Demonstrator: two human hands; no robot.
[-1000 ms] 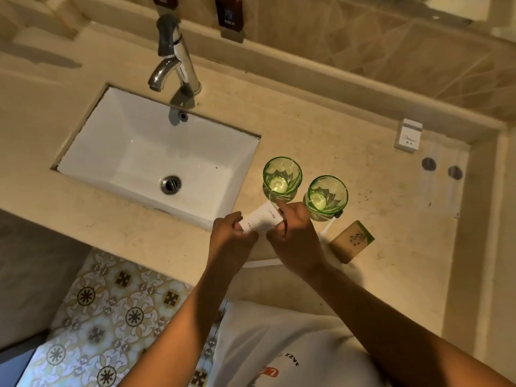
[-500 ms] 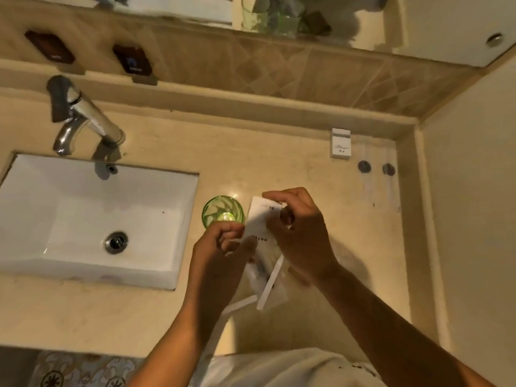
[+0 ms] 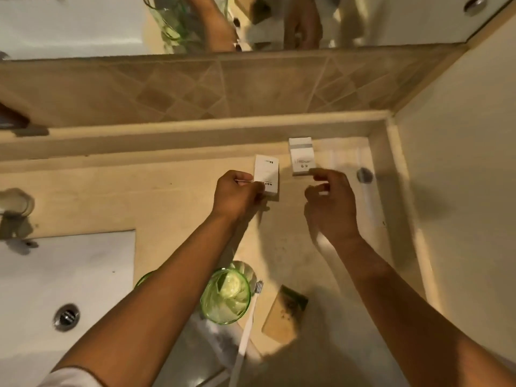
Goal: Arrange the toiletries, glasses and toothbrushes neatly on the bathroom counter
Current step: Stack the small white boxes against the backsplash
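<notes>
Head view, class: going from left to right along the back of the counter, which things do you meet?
Left hand → white box with dark lettering → white box with grey band → right hand → round dark disc

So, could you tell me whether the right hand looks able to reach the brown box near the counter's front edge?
Probably yes: the right hand is empty, and the brown box lies uncovered beside that forearm.
</notes>
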